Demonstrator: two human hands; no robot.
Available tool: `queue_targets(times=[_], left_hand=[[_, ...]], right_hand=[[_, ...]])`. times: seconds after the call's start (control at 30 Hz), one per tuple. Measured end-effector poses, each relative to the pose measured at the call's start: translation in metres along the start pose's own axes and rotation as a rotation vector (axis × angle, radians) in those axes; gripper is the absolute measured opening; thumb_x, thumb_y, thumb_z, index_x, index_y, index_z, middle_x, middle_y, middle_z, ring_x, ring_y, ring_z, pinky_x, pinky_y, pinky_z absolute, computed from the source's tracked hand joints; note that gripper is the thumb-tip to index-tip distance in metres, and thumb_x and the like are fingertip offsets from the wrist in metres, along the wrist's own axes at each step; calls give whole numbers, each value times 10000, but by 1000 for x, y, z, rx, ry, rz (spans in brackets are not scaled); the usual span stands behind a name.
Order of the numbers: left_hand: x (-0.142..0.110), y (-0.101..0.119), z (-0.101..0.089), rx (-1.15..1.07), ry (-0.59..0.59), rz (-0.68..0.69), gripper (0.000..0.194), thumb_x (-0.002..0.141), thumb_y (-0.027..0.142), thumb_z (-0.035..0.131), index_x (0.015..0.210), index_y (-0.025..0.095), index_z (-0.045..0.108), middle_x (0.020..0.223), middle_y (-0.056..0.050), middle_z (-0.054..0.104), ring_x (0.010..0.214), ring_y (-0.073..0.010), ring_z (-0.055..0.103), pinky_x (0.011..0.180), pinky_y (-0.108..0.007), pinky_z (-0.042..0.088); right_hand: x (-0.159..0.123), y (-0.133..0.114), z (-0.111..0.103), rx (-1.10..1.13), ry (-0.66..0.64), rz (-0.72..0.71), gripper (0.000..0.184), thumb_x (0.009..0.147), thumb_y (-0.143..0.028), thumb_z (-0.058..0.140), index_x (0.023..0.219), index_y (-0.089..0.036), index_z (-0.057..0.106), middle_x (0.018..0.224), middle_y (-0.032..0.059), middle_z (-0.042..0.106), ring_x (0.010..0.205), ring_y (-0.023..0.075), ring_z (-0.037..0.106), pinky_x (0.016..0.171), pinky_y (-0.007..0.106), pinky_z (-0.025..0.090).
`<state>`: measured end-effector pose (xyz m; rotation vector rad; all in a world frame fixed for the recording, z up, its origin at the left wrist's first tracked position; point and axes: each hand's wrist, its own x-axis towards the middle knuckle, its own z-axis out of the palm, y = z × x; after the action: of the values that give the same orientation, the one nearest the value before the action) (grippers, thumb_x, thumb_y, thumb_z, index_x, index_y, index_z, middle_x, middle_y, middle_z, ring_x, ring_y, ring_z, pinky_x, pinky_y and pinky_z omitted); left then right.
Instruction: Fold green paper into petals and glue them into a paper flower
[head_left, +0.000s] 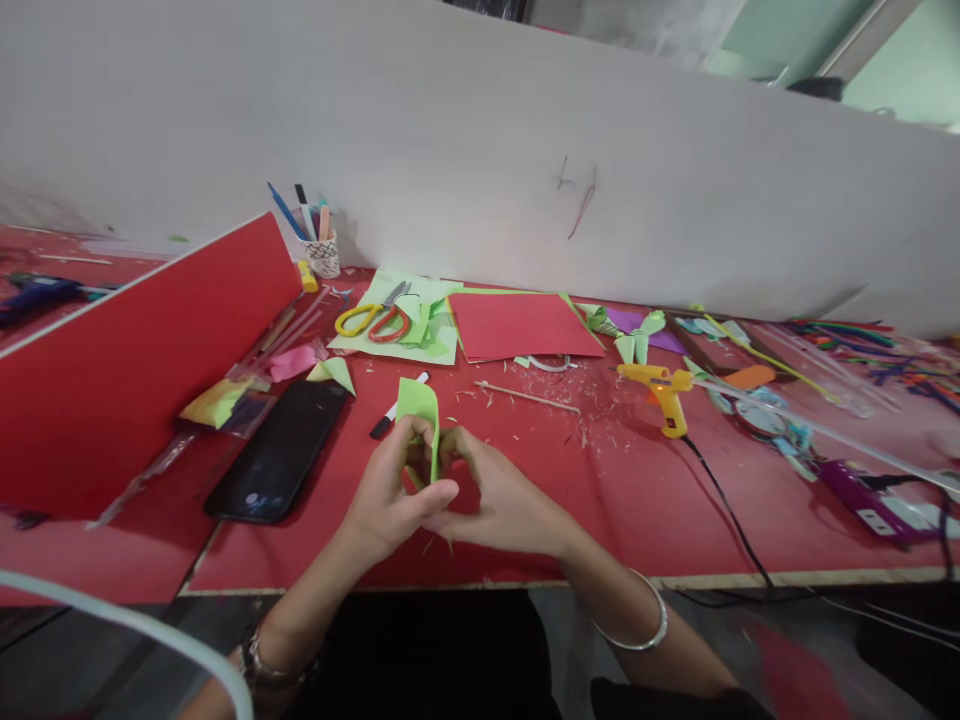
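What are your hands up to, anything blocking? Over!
Left hand gripping curved light-green paper piece. Right hand against it, grip unclear. Black-and-white marker just beyond; apparently nothing blocking.

Open table (637, 505) leads right until the glue-gun cord (721, 493) blocks.

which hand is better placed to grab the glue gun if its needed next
Likely the right hand: the yellow glue gun lies to the right, nearer it than the left hand, whose fingers are on the green paper.

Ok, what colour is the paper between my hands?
The paper is light, yellowish green; the head view, the only one here, shows it.
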<state>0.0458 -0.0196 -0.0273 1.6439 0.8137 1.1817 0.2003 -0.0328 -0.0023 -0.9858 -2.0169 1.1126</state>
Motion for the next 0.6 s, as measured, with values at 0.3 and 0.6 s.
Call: queue_targets(times=[0.3,0.6], left_hand=[[2,-7,-3,-12,-17,35,297,726,424,614,825,181,475,650,27,477,552,-101,452,499,-206,352],[7,1,-5,-37,-130,-31,278,737,398,600,768,167,450,648,22,466,558,-100,458,513,-213,370]], right_hand=[[2,4,-10,-25,-29,-48,222,760,-252,596,945,-174,502,947,34,582,872,137,541,793,286,438],[-1,-3,-3,-216,159,-37,261,733,-225,523,992,-203,497,869,11,621,756,151,580,694,279,443]])
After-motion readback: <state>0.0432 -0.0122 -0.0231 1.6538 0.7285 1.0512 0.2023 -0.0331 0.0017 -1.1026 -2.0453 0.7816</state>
